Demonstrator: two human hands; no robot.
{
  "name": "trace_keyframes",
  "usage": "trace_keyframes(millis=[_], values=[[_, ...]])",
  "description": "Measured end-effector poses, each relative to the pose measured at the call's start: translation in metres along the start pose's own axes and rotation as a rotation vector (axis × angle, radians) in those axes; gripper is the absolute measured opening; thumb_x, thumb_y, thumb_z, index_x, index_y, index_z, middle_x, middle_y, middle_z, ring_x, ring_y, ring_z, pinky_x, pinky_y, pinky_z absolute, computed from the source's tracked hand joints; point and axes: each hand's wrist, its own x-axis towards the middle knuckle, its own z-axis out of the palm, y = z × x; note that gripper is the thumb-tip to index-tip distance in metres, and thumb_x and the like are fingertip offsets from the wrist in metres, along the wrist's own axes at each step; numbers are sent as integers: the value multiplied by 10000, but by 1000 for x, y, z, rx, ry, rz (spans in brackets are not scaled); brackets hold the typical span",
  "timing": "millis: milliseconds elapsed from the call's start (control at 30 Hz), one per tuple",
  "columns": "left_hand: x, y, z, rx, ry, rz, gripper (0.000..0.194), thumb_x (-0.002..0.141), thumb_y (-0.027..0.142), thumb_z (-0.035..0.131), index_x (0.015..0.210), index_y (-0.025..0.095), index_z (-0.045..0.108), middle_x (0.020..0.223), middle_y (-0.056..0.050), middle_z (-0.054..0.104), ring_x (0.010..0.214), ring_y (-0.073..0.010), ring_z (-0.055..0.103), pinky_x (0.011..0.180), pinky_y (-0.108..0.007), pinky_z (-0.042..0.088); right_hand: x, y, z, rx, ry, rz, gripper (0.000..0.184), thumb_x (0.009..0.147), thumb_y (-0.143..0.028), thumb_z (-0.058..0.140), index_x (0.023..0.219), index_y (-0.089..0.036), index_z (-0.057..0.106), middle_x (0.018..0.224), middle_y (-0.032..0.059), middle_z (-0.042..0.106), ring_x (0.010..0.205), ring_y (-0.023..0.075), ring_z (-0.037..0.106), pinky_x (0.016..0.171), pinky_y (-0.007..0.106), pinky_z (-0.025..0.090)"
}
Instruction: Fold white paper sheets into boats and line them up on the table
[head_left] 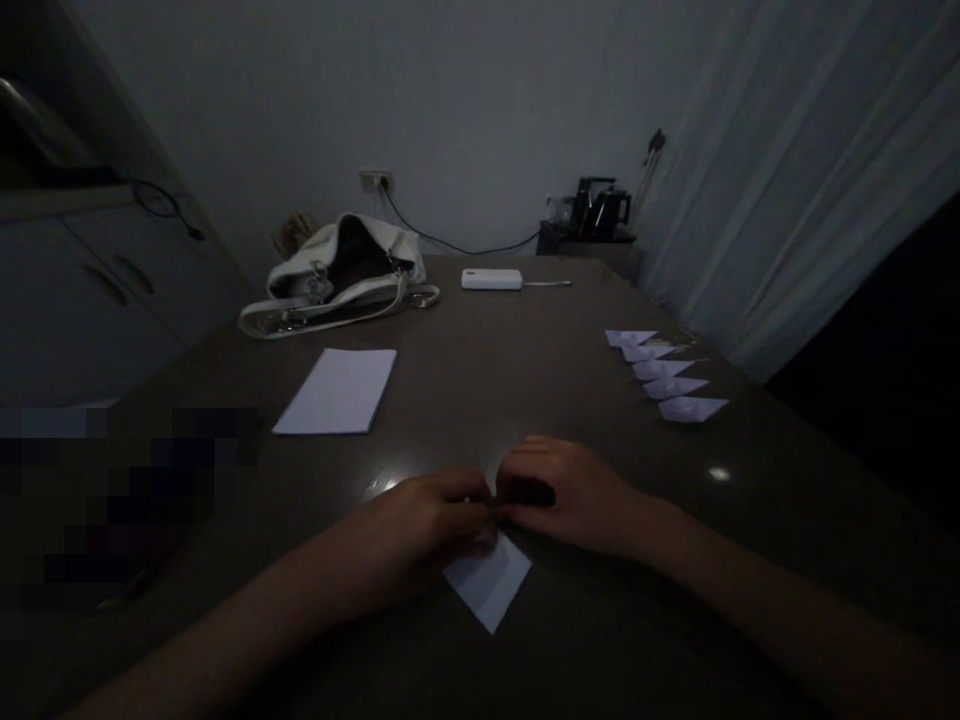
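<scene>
A small folded sheet of white paper [491, 582] lies near the front of the dark table, one corner pointing toward me. My left hand [439, 520] grips its far end, fingers curled over the paper. From the other side my right hand [559, 492] meets it, thumb and fingers pinched at the paper's far corner. The fingertips of both hands nearly touch, and they hide the upper part of the paper. Several folded paper boats [694, 409] stand in a row to the right, beyond my right hand.
A stack of white paper [337, 392] lies to the left. Behind it sits a white handbag [345, 265] with its strap looped forward. A white power bank [491, 280] with a short cable rests at the back. Black kettles [606, 212] stand on a side stand beyond the table.
</scene>
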Motion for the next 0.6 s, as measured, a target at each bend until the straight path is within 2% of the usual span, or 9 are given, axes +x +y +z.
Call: trace_keyframes(millis=[67, 167, 267, 433, 600], values=[[2, -6, 1, -27, 19, 18, 145, 890, 111, 458, 895, 181, 585, 906, -29, 590, 800, -127, 566, 685, -219, 414, 0, -1, 1, -9, -35, -35, 94, 808, -233, 630, 833, -156, 583, 813, 17, 614, 766, 130, 542, 672, 236, 387], [5, -14, 3, 47, 58, 77, 137, 858, 98, 501, 800, 193, 582, 831, -15, 589, 853, -157, 539, 736, -250, 388, 1, -2, 4, -61, -35, -72, 114, 842, -262, 595, 818, -152, 576, 801, 23, 617, 753, 134, 542, 663, 240, 387], [6, -20, 2, 35, 68, 82, 149, 839, 73, 510, 774, 188, 579, 798, -9, 589, 813, -146, 528, 708, -238, 377, 2, -1, 5, -151, -29, -121, 145, 868, -287, 565, 800, -160, 582, 802, 27, 627, 762, 145, 540, 677, 255, 377], [7, -23, 0, -57, 49, 72, 179, 826, 33, 493, 757, 167, 591, 809, -16, 596, 783, -123, 542, 683, -211, 379, 2, -3, -5, -274, -137, -214, 145, 878, -314, 556, 810, -192, 592, 795, 4, 637, 769, 147, 522, 658, 267, 341], [7, -24, -1, -84, 53, 75, 162, 830, 54, 510, 755, 165, 600, 804, -15, 608, 795, -126, 551, 686, -211, 385, -1, -10, -14, -354, -206, -250, 113, 862, -305, 583, 838, -195, 593, 813, -6, 649, 780, 148, 523, 648, 277, 318]])
